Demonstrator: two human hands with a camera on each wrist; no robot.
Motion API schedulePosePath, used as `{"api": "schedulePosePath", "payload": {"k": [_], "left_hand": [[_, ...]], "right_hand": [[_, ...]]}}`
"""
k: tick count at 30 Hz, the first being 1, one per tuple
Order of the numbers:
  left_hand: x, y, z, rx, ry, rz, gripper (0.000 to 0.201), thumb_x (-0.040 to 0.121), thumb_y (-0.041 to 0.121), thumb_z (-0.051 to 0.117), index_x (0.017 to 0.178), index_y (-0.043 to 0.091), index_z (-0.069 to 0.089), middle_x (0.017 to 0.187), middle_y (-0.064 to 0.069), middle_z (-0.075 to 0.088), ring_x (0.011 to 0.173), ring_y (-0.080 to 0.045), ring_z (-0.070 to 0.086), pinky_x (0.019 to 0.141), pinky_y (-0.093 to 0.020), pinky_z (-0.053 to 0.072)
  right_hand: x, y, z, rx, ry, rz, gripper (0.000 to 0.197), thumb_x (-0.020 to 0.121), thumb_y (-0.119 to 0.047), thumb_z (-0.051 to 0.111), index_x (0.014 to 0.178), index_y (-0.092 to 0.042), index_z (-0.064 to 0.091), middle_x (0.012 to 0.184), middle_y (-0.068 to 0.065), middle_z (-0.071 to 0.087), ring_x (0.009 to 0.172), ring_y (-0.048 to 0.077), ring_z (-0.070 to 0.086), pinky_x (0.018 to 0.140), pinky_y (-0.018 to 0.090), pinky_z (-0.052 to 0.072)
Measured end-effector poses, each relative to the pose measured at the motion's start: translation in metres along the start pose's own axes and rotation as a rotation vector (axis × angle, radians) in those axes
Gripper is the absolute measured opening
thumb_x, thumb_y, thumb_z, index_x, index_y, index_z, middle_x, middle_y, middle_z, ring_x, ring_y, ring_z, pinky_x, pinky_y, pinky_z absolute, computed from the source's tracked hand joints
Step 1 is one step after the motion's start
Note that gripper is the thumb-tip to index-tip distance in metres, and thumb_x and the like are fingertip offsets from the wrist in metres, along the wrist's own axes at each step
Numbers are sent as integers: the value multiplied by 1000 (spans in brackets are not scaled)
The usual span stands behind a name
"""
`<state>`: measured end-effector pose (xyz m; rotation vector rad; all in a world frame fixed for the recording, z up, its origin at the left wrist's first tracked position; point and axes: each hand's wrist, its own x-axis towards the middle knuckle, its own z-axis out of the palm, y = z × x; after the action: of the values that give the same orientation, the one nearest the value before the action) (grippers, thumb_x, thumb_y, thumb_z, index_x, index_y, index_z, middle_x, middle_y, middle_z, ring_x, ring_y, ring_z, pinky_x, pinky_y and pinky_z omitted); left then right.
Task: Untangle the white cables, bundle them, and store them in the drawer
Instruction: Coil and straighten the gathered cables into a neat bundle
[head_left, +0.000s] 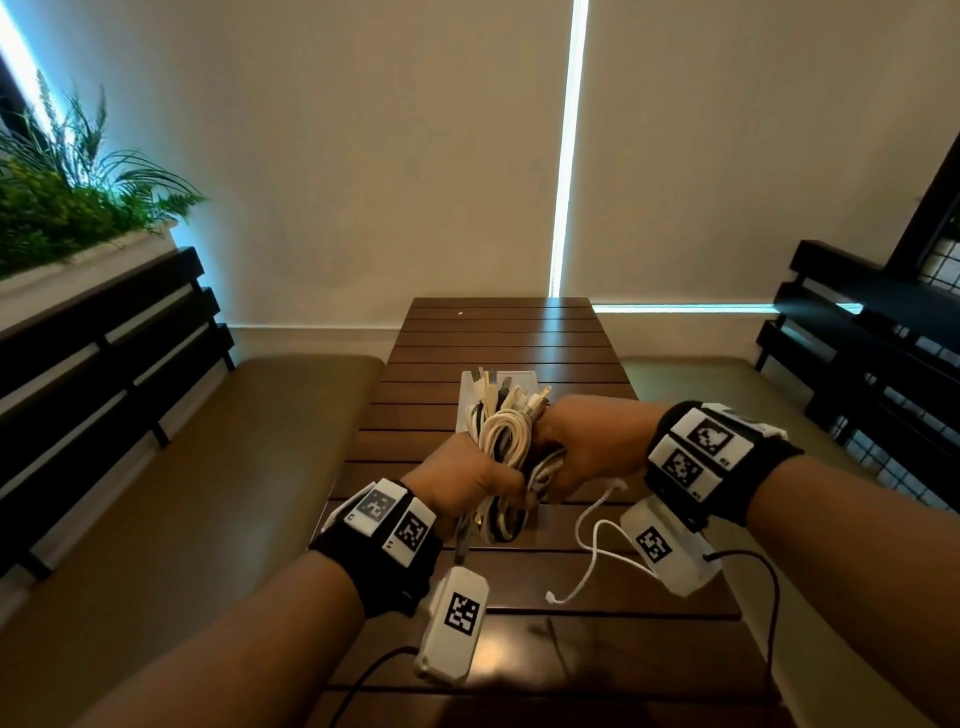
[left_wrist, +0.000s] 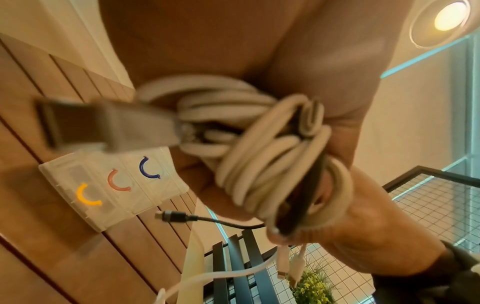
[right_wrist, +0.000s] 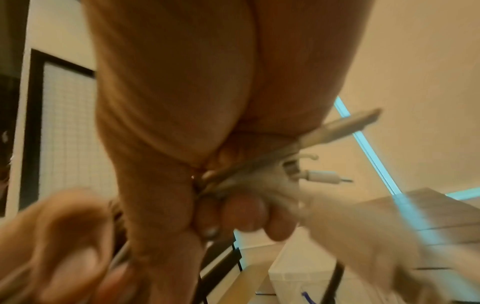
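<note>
Cables (head_left: 506, 441) hide both hands' fingers; drawer unit (head_left: 514, 375) mostly covered.

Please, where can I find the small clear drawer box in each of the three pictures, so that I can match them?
Head: the drawer box stands mid-table, mostly hidden behind the cable bundle.
Left wrist: lower left, on the table, its three handles yellow, pink and blue.
Right wrist: bottom, right of centre, partly blurred, only a blue handle showing.
Shared landmark: the slatted wooden table.
</note>
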<state>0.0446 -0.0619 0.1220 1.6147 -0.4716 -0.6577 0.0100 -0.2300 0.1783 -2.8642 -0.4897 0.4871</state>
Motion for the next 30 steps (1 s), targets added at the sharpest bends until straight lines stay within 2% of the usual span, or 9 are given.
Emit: {"api": "schedulePosePath", "payload": {"k": [2, 6, 9, 14, 17, 19, 24, 27, 30], "left_hand": [[-2, -3, -2, -23, -7, -5, 33, 63, -19, 64, 89, 1, 69, 85, -11, 71, 78, -22, 67, 68, -33, 53], [-7, -9, 1, -114, -29, -35, 30, 55, -8, 66, 83, 3, 68, 81, -15, 67, 74, -27, 65, 68, -34, 52], [-8, -10, 5, -205, -110, -44, 35, 60, -4, 71, 93, 3, 68, 90, -17, 66, 84, -32, 63, 78, -38, 54], [-10, -15, 3, -364, -192, -74, 29, 64, -12, 64, 89, 3, 63, 82, -15, 65, 75, -29, 67, 65, -35, 57], [-13, -19, 4, -429, -208, -96, 23, 65, -8, 64, 86, 1, 62, 80, -17, 67, 69, -28, 67, 62, -34, 57], [-15, -21, 5, -418, -180, -88, 18, 64, -2, 67, 82, 0, 64, 70, -15, 65, 58, -24, 64, 56, -29, 53], [-14, -23, 3, -446, -66, -51, 42, 62, -1, 70, 103, 1, 68, 83, -14, 68, 67, -24, 65, 59, -30, 53], [-13, -24, 1, -472, -30, -75, 43, 60, -1, 71, 103, -3, 68, 82, -16, 69, 64, -25, 66, 57, -29, 53], [-11, -25, -2, -461, -1, -81, 42, 58, 3, 72, 100, -2, 69, 81, -16, 68, 61, -24, 65, 55, -29, 52]], "right_hand": [[-5, 7, -5, 152, 20, 7, 27, 81, -27, 75, 104, -15, 70, 95, 0, 72, 82, 16, 67, 74, 26, 53], [-4, 14, -3, 385, 138, -11, 22, 77, -17, 78, 96, -10, 71, 91, 5, 74, 81, 22, 70, 78, 33, 58], [-1, 12, 0, 410, 233, -22, 19, 73, -12, 80, 89, -9, 70, 82, 5, 74, 76, 25, 71, 78, 42, 58], [2, 6, 3, 357, 417, -22, 28, 64, -19, 87, 72, -16, 60, 70, -1, 66, 66, 18, 62, 66, 37, 53], [4, 8, 9, 362, 508, 0, 34, 62, -24, 88, 73, -12, 58, 76, 3, 69, 71, 20, 65, 67, 41, 55], [4, 8, 15, 413, 498, 34, 36, 62, -25, 88, 75, -9, 59, 77, 6, 69, 66, 19, 65, 64, 39, 54], [4, 13, 26, 590, 391, 11, 19, 76, -20, 80, 83, -20, 62, 79, -3, 69, 68, 5, 64, 65, 22, 52], [1, 13, 27, 754, 317, 18, 15, 90, -15, 65, 104, -9, 61, 76, 0, 69, 66, 7, 65, 62, 18, 50], [3, 5, 34, 692, 242, 123, 27, 100, -25, 48, 106, -1, 59, 67, -1, 58, 57, 10, 57, 56, 20, 47]]}}
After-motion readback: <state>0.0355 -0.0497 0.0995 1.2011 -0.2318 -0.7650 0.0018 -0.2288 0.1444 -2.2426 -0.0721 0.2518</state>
